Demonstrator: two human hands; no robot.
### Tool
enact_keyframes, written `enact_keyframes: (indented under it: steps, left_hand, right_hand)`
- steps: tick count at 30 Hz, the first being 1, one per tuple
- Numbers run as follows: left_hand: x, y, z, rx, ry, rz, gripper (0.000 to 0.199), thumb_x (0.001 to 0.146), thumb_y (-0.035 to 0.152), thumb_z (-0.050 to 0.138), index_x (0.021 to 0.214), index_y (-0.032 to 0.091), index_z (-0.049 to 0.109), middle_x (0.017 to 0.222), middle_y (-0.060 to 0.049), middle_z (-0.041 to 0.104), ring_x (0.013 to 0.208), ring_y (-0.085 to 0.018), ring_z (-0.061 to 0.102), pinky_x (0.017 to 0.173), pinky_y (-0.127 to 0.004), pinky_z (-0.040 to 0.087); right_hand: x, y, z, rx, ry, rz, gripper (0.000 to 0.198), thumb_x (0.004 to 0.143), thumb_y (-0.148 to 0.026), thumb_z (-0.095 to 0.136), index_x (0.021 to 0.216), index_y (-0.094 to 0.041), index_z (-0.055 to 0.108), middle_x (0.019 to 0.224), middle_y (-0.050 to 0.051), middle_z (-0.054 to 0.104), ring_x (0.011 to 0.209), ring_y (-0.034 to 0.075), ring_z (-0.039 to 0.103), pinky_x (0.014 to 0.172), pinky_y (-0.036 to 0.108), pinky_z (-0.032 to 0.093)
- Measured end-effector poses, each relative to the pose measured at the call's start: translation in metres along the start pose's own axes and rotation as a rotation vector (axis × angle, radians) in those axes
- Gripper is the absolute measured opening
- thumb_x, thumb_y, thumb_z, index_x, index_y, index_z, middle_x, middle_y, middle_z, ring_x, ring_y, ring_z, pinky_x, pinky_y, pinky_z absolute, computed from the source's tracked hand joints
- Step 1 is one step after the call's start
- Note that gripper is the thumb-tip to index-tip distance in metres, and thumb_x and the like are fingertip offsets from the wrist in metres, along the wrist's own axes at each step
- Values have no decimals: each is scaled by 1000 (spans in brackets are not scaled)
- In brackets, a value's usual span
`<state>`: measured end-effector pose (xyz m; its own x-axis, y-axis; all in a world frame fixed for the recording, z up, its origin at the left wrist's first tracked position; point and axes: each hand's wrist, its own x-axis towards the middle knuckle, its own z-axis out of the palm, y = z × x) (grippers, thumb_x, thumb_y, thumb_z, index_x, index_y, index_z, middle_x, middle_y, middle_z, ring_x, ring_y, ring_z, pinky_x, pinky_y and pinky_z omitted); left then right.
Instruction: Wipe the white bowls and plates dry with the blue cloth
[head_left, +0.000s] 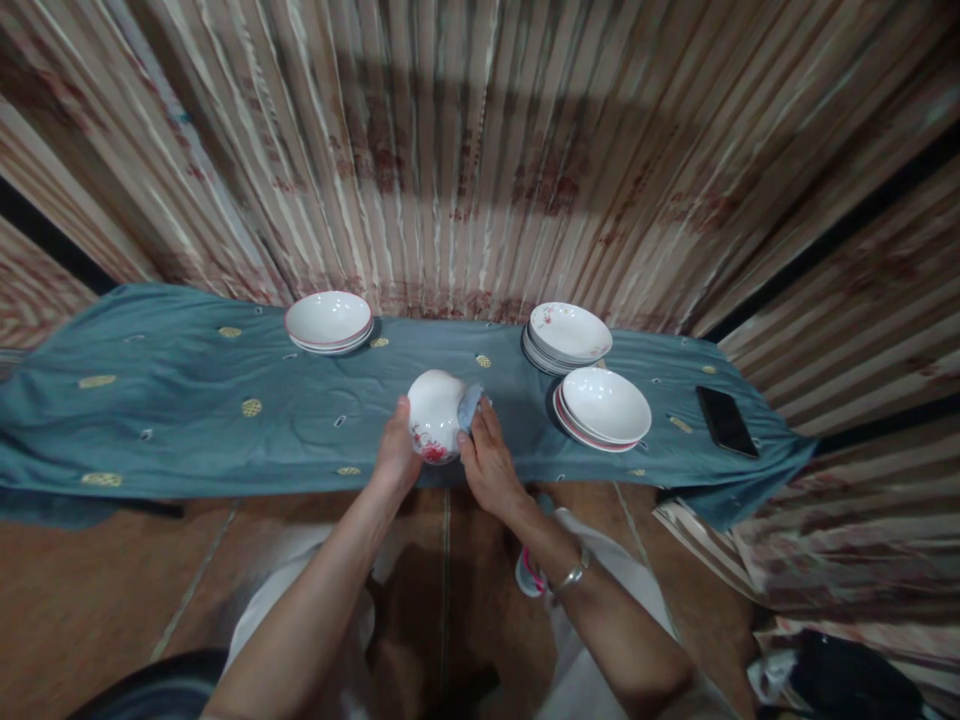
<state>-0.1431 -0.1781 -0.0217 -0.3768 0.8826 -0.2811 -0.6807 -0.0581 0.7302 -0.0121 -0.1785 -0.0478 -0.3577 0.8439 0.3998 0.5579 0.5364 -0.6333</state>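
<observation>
A white bowl (436,410) with red flowers is held up over the front part of the table, its outer side towards me. My left hand (397,448) grips its left edge. In my right hand (489,455) a blue-grey cloth (471,405) is bunched and pressed against the bowl's right side. My right fingertips are partly hidden behind the cloth.
A teal cloth (187,400) covers the long table. Stacked bowls (330,322) stand at the back left. To the right are flowered plates (570,335) and more stacked bowls (606,405). A black phone (726,420) lies at the right end. Curtains (450,150) hang behind.
</observation>
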Motion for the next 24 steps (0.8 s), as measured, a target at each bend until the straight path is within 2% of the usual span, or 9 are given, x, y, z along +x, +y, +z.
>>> enact_keyframes:
  steps: [6,10,15,19,24]
  left_hand:
    - [-1,0,-1,1,35,0,36,88,39,52,93,8,67,77,-10,73,86,-22,71,79,-31,54]
    - [2,0,-4,-1,67,3,36,86,41,54,92,8,67,74,-10,73,82,-23,71,77,-32,54]
    - [5,-1,-6,20,62,1,37,85,42,55,93,7,67,75,-10,73,76,-22,71,74,-31,54]
    - [5,1,-6,51,71,28,39,78,45,64,90,8,66,72,-9,72,74,-22,70,71,-31,55]
    - [2,2,-1,90,51,57,42,73,50,68,84,9,66,68,-9,71,79,-26,70,72,-33,55]
  right_hand:
    - [-8,-1,-5,-31,-1,-99,46,98,-26,31,140,-9,40,151,17,34,144,22,25,117,47,26]
    - [-12,-3,-10,-21,5,-163,43,97,-23,34,137,-14,45,145,15,44,138,21,36,114,46,32]
    - [-12,-3,-15,-67,62,-227,38,94,-18,39,129,-13,54,133,15,55,127,22,48,108,43,40]
    - [-10,0,-21,-94,76,-233,37,91,-11,36,119,-14,60,124,13,61,116,21,54,101,39,46]
    - [-7,2,-30,-78,103,-224,36,90,-11,36,115,-16,62,118,11,65,109,20,58,96,38,49]
